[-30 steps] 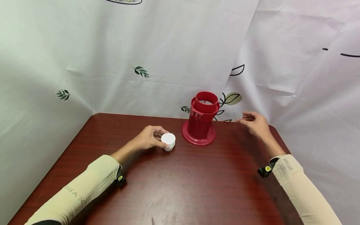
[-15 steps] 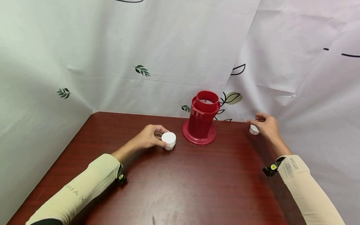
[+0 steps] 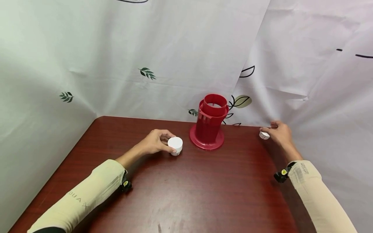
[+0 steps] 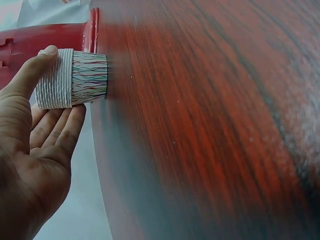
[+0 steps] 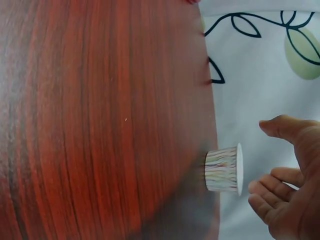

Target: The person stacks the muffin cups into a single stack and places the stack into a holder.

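My left hand [image 3: 155, 142] holds a nested stack of small white paper cups [image 4: 71, 79] between thumb and fingers. Coloured wavy lines run over the lowest cup's side, and the stack stands upright on the table. At the far right corner a single paper cup [image 5: 222, 169] of the same pattern stands upright with its mouth up. My right hand [image 3: 281, 133] is beside that cup, thumb and fingers spread around its rim level with a gap to it in the right wrist view. Left of centre at the back stands a red plastic cylinder [image 3: 207, 129] on a round base.
The dark red wooden table [image 3: 186, 187] ends at a back edge against a white cloth backdrop [image 3: 175, 42] with leaf prints. The red cylinder rises between my two hands, close to the stack of cups.
My right hand has moved right and slightly down, and the single cup has come into sight beside it on the table. The left hand and its stack stay in place.
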Available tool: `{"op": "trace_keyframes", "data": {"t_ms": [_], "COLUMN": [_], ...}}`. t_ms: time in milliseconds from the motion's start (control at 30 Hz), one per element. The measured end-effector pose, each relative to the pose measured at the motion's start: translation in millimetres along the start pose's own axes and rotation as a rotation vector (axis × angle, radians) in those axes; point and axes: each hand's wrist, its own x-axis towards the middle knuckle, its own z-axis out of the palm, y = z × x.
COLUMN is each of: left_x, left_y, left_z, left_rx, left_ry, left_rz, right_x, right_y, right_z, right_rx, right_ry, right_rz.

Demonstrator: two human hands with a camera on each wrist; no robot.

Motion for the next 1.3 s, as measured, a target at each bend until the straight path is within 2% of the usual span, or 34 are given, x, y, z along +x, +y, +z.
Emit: {"op": "trace_keyframes", "data": {"t_ms": [133, 267, 633, 767, 1033, 1300], "left_x": [0.1, 0.5, -0.2, 0.4, 0.0, -0.3], "left_y": [-0.2, -1.2, 0.3, -0.2, -0.8, 0.3], "left_z": [-0.2, -0.5, 0.2, -0.6, -0.2, 0.3], "left_rx": [-0.009, -0.010, -0.013, -0.004, -0.010, -0.015], "left_ry": [0.001, -0.002, -0.007, -0.004, -0.007, -0.004], "left_rz": [0.004, 0.006, 0.006, -0.003, -0.014, -0.012], "right_x": [18.8, 28.9, 35.2, 27.6, -28.6, -36.8], "right_y": [28.9, 46.5, 63.1, 48.5, -28.3, -46.6], "right_z": [8.2, 14.5, 25.5, 23.8, 4.8, 6.2], "right_rx": [-0.054, -0.082, -0.099, -0.083, -0.061, -0.084], "right_ry": [-0.003, -0.032, -0.053, -0.054, -0.116, -0.132], "right_rz": [-0.022, -0.014, -0.004, 0.010, -0.044, -0.092]}}
